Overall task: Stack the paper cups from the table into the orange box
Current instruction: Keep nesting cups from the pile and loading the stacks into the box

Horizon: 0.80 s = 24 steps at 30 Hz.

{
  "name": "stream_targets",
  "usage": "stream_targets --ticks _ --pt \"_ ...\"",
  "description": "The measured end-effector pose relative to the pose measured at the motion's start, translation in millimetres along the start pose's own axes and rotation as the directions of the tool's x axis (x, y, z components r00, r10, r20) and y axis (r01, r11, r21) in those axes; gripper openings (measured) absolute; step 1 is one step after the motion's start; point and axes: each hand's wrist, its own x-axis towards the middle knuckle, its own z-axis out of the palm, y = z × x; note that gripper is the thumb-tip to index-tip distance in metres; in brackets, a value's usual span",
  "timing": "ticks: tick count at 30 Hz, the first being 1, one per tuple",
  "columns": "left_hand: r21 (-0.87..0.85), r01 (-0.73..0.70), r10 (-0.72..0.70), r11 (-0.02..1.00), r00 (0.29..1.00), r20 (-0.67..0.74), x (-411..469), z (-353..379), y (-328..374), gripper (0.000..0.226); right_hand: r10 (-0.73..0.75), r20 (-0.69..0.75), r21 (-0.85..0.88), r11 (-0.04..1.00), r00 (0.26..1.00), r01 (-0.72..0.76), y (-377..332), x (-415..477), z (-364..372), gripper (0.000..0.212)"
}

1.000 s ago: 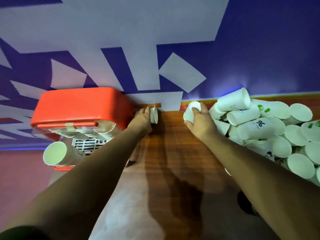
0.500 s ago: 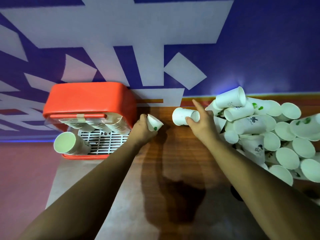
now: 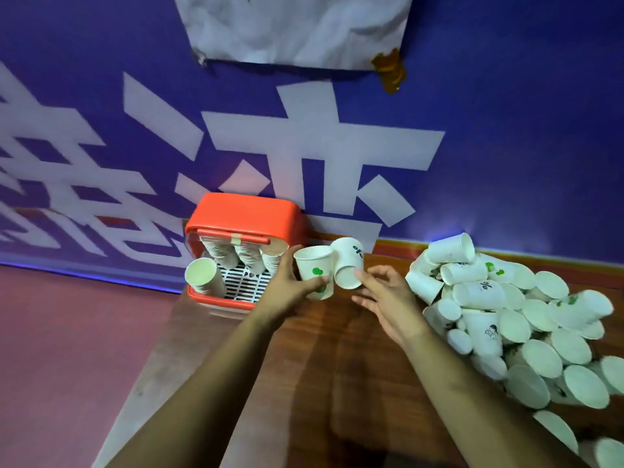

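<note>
Both cups have lifted off the table (image 3: pixel 354 366): your left hand (image 3: pixel 290 285) grips the green-marked cup (image 3: pixel 315 272), while your right hand (image 3: pixel 388 298), fingers spread, touches the tilted cup (image 3: pixel 347 266), beside the orange box (image 3: pixel 243 221) at the table's far-left corner.

Rear wall (image 3: pixel 506 146) is purple, bearing large white block characters (image 3: pixel 304 153). A crumpled white sheet (image 3: pixel 297 28) is fixed at the top of the wall; a gold-brown scrap (image 3: pixel 389 70) hangs at its lower right corner. An orange strip (image 3: pixel 398 246) runs along the wall's base at the right. Reddish floor (image 3: pixel 67 349) lies at lower left, meeting the wall along a blue-lit line.
</note>
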Motion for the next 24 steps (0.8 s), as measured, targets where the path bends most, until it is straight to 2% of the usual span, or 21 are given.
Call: stream_targets --ticks 2,5,9,12,15,19,21,24 --pt "-0.011 -0.011 0.012 1.000 0.999 0.049 -10.5 -8.6 4.8 0.066 0.007 0.042 -0.044 0.999 0.999 -0.006 -1.4 -8.8 16.6 0.046" --pt "-0.014 -0.020 0.022 1.000 0.991 0.135 -20.2 -28.3 2.6 0.062 0.012 0.037 -0.144 0.990 0.999 -0.006 -0.4 -20.4 45.6 0.027" --pt "0.050 0.036 -0.044 0.998 0.987 0.155 -23.4 -61.6 -14.8 0.064 0.010 -0.132 -0.216 0.976 0.991 -0.039 21.9 -16.6 62.3 0.028" --pt "0.053 0.088 -0.093 0.995 0.991 0.094 -28.1 -90.3 -36.5 0.085 0.009 -0.230 -0.341 0.936 0.973 -0.090 45.4 -11.9 54.8 0.031" --pt "0.044 0.129 -0.132 0.991 0.989 0.070 -24.3 -115.0 -58.3 0.080 -0.115 -0.292 -0.618 0.780 0.950 -0.096 59.9 -1.2 44.9 0.034" --pt "0.092 0.159 -0.166 0.983 0.983 0.075 -14.2 -134.6 -75.1 0.067 -0.216 -0.283 -0.869 0.471 0.934 -0.155 75.2 10.1 41.4 0.075" --pt "0.110 0.166 -0.176 0.980 0.981 0.079 -8.0 -137.0 -82.6 0.064 -0.311 -0.341 -0.891 0.409 0.887 -0.199 77.0 17.4 33.9 0.080" --pt "0.144 0.172 -0.190 0.975 0.974 0.121 2.7 -129.9 -90.2 0.067 -0.376 -0.441 -0.874 0.385 0.815 -0.296 74.6 29.3 11.6 0.079"
